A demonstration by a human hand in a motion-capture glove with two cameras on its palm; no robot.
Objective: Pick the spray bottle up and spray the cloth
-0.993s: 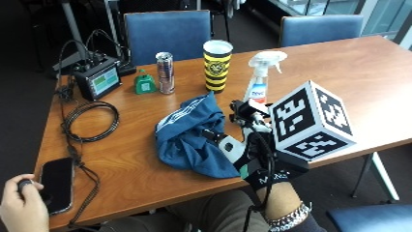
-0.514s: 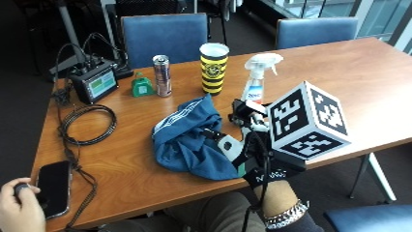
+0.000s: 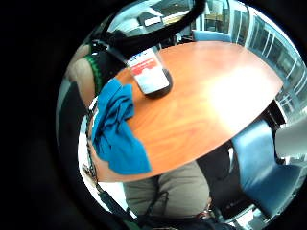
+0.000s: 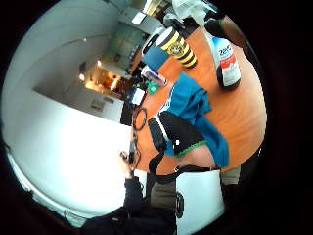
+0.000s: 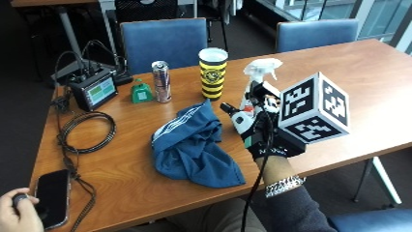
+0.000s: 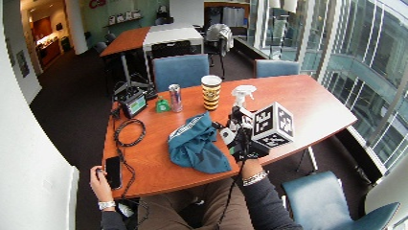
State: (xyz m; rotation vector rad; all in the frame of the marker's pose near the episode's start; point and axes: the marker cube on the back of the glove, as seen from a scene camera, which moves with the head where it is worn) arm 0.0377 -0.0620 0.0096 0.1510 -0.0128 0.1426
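We see bare table [image 5: 360, 87] to the right of the spray bottle [image 5: 257, 79]. On its left, the yellow-black cup [image 5: 212, 72] stands near; the blue cloth [image 5: 193, 147] lies just beside it, toward the person.

spray bottle [image 5: 257, 82] body hidden behind gloved right hand [image 5: 260, 130], label text unreadable, fingers' curl unclear

Office: conference tables [image 6: 319, 96], glass walls [image 6: 357, 52]

The gloved right hand [image 6: 245, 139] hovers over the counter [image 6: 306, 103], just short of the spray bottle [image 6: 242, 96]; the blue cloth [image 6: 196, 143] lies crumpled at its left.
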